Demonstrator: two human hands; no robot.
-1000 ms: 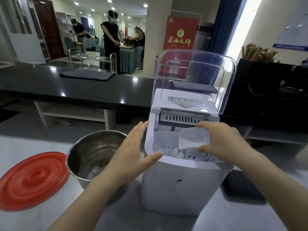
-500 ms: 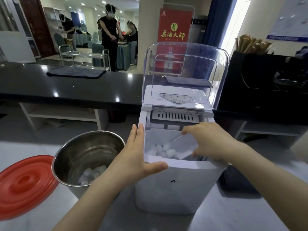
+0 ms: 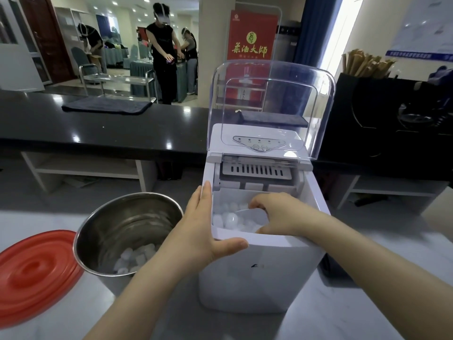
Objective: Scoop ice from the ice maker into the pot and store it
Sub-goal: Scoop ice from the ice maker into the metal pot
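I assess this as a commercial function hall fitted out with a drinks-service counter, not a home. Across the middle of the frame runs a long black counter with open white shelving beneath. At upper centre a red banner carries gold Chinese characters. At upper left I note recessed ceiling lights, cloth-draped tables, a steel trolley and several standing people wearing head-mounted gear. At right a black bag holds bundled paper-wrapped sticks. At lower centre a countertop ice maker stands on a pale worktop.
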